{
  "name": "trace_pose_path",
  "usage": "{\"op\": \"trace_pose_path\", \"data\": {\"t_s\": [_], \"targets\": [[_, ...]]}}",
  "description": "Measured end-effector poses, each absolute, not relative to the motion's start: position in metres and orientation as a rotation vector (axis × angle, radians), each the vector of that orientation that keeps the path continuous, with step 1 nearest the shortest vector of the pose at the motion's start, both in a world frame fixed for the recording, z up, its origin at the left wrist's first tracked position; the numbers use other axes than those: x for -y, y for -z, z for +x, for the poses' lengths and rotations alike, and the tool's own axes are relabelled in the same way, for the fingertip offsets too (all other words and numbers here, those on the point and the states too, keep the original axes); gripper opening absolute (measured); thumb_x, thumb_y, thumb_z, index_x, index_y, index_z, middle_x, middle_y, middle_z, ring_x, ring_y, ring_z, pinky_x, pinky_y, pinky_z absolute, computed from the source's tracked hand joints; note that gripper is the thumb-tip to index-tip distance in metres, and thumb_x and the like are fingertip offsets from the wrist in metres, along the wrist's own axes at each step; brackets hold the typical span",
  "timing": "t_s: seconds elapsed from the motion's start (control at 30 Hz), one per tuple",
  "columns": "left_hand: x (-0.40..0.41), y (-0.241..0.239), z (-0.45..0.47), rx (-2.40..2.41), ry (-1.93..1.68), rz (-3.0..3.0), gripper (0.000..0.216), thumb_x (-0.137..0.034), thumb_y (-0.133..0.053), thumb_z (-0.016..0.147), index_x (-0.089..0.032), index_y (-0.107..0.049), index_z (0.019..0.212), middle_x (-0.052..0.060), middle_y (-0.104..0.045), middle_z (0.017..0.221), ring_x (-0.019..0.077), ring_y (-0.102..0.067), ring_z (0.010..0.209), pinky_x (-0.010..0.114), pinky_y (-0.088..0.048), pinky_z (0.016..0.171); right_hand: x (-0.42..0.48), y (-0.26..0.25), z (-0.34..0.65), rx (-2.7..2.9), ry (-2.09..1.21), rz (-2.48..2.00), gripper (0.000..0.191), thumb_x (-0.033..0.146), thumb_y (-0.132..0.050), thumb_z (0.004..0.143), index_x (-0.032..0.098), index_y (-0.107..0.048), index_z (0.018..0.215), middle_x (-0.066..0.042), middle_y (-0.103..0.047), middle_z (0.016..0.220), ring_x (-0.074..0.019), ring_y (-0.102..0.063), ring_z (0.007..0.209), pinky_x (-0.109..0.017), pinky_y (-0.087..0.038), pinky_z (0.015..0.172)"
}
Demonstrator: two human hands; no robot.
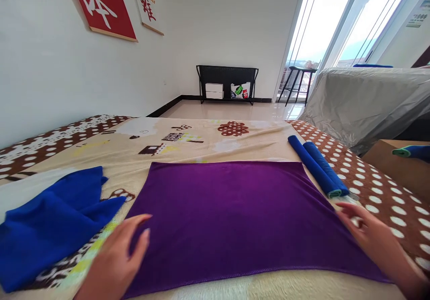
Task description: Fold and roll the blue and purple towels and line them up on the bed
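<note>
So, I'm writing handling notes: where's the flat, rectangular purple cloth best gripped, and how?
Probably pinch the purple cloth by its near, stitched hem, coming from the wearer's side: it lies spread flat, so an edge grips best, and two blue fabric rolls lie by its right edge.

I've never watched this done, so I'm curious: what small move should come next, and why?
Probably pinch the purple cloth by its near corners: it lies spread nearly flat, with the left hand and right hand at opposite sides of it.
</note>
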State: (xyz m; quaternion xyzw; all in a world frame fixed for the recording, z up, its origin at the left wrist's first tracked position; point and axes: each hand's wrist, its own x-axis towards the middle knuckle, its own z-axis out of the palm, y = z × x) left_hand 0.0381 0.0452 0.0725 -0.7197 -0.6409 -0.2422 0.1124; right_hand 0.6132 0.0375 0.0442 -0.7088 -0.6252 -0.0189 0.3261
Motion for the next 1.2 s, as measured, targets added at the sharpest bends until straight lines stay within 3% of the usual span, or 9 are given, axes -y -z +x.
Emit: {"op": "trace_pose_path", "data": {"t_s": [0.07,0.17,0.27,0.37,0.47,0.57,0.7,0.87,1.2], "targets": [[-0.083,-0.071,0.092,1.757,0.578,-2.505,0.044,-0.035,-0.036,0.097,-0.028,-0.047,0.139,0.003,-0.056,0.143,0.0209,-0.053,0.132,0.04,-0.046,0.11,-0.087,-0.047,0.545,2.002,-0.166,-1.567,0.042,0.051,-0.039,0.097,0.027,-0.059,0.125,-0.013,-0.068,0.12,-0.0283,-0.067,0.108,-0.051,-0.054,0.095],[-0.151,-0.066,0.178,1.616,0.374,-2.757,0.053,-0.024,-0.041,0.094,-0.019,-0.042,0.146,0.005,-0.038,0.158,0.0176,-0.034,0.146,0.034,-0.031,0.12,-0.162,-0.044,0.439,2.226,-0.268,-1.351,0.041,0.038,-0.046,0.098,0.025,-0.055,0.135,-0.006,-0.058,0.14,-0.0209,-0.052,0.132,-0.039,-0.04,0.113],[-0.209,-0.049,0.227,1.732,0.368,-2.664,0.052,-0.021,-0.037,0.098,-0.011,-0.039,0.148,0.014,-0.034,0.158,0.0227,-0.03,0.148,0.042,-0.027,0.121,-0.219,-0.031,0.373,2.24,-0.266,-1.336,0.039,0.031,-0.048,0.1,0.02,-0.053,0.137,-0.011,-0.052,0.144,-0.0226,-0.049,0.133,-0.045,-0.038,0.113],[-0.241,-0.025,0.228,1.824,0.368,-2.58,0.052,-0.036,-0.041,0.101,-0.014,-0.038,0.148,0.016,-0.037,0.157,0.0281,-0.035,0.145,0.054,-0.028,0.118,-0.251,-0.013,0.362,2.245,-0.254,-1.349,0.041,0.037,-0.057,0.096,0.02,-0.055,0.133,-0.011,-0.051,0.142,-0.0261,-0.052,0.128,-0.053,-0.041,0.108],[-0.255,-0.007,0.199,1.818,0.335,-2.574,0.054,-0.047,-0.039,0.101,-0.023,-0.038,0.149,0.009,-0.035,0.159,0.0229,-0.032,0.147,0.049,-0.022,0.121,-0.265,0.003,0.389,2.294,-0.257,-1.341,0.043,0.04,-0.056,0.097,0.02,-0.054,0.135,-0.011,-0.05,0.145,-0.0264,-0.049,0.131,-0.054,-0.038,0.11],[-0.267,-0.003,0.15,1.915,0.284,-2.491,0.054,-0.049,-0.029,0.102,-0.027,-0.038,0.15,0.004,-0.034,0.16,0.0185,-0.028,0.148,0.044,-0.02,0.121,-0.275,0.012,0.438,2.299,-0.25,-1.422,0.047,0.046,-0.044,0.101,0.023,-0.05,0.142,-0.009,-0.048,0.149,-0.0241,-0.042,0.14,-0.051,-0.03,0.117],[-0.278,-0.003,0.064,2.127,0.218,-2.27,0.057,-0.048,-0.025,0.101,-0.025,-0.037,0.151,0.005,-0.035,0.159,0.0213,-0.027,0.149,0.049,-0.018,0.121,-0.283,0.021,0.52,2.232,-0.202,-1.609,0.055,0.055,-0.031,0.101,0.026,-0.049,0.145,-0.005,-0.046,0.151,-0.0224,-0.037,0.143,-0.047,-0.026,0.12],[-0.277,0.002,-0.015,2.283,0.178,-2.044,0.064,-0.052,-0.024,0.098,-0.022,-0.031,0.154,0.005,-0.029,0.161,0.0233,-0.023,0.15,0.053,-0.017,0.121,-0.28,0.034,0.608,2.147,-0.13,-1.772,0.062,0.058,-0.028,0.099,0.022,-0.049,0.145,-0.006,-0.046,0.151,-0.0243,-0.038,0.143,-0.046,-0.028,0.12],[-0.28,0.01,-0.037,2.437,0.224,-1.745,0.081,-0.062,-0.017,0.094,-0.008,-0.031,0.152,0.014,-0.028,0.161,0.0286,-0.025,0.149,0.058,-0.023,0.117,-0.279,0.052,0.651,2.061,-0.025,-1.965,0.071,0.066,-0.021,0.097,0.02,-0.045,0.147,-0.005,-0.04,0.155,-0.0214,-0.03,0.147,-0.043,-0.02,0.124]]}}
